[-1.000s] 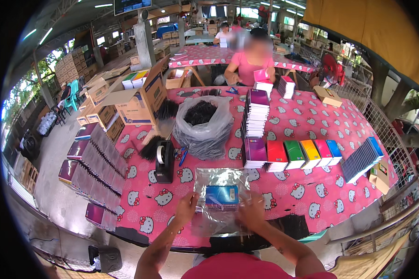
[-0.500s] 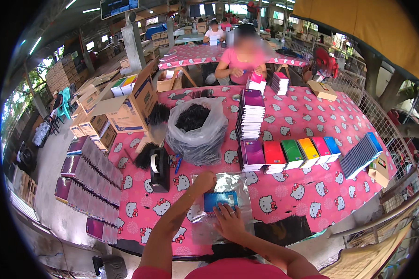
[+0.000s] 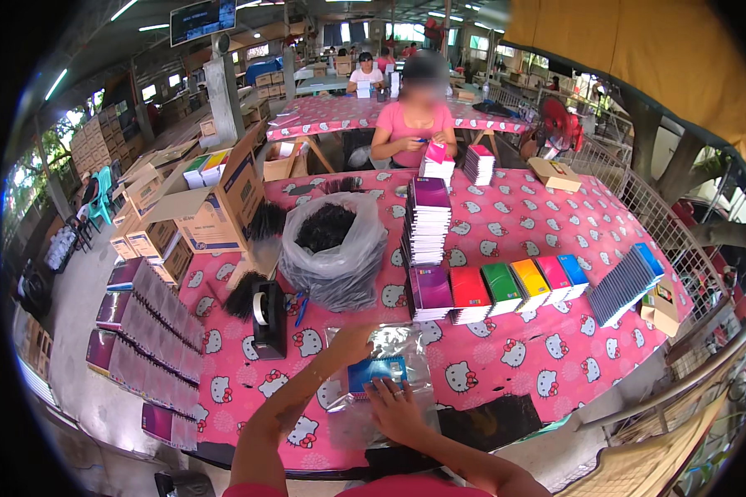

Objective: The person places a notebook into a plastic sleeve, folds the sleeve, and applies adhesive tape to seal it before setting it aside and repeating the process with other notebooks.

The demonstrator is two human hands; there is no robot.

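Observation:
A blue spiral notebook (image 3: 365,377) lies on or inside a clear plastic bag (image 3: 419,360) at the table's near edge; which of the two I cannot tell. My right hand (image 3: 396,412) rests flat over the notebook's lower right part, fingers stretched out. At the bag's upper left edge, my left hand (image 3: 355,341) is closed, apparently gripping the plastic; its fingertips are partly hidden. To the left of that hand stands a black tape dispenser (image 3: 269,323), with a blue pen (image 3: 302,311) beside it.
A large translucent bag (image 3: 331,265) of black pieces stands ahead. Notebook stacks (image 3: 431,294) in several colours line the middle. Slanted blue notebooks (image 3: 626,286) sit right, purple notebooks (image 3: 145,319) left. An open carton (image 3: 211,215) stands behind. Across the table, a person (image 3: 414,124) handles pink notebooks.
My view has shifted, so the table appears lower and farther left. Both hands keep nearly the same places at the bag and notebook. The person across has moved their hands slightly.

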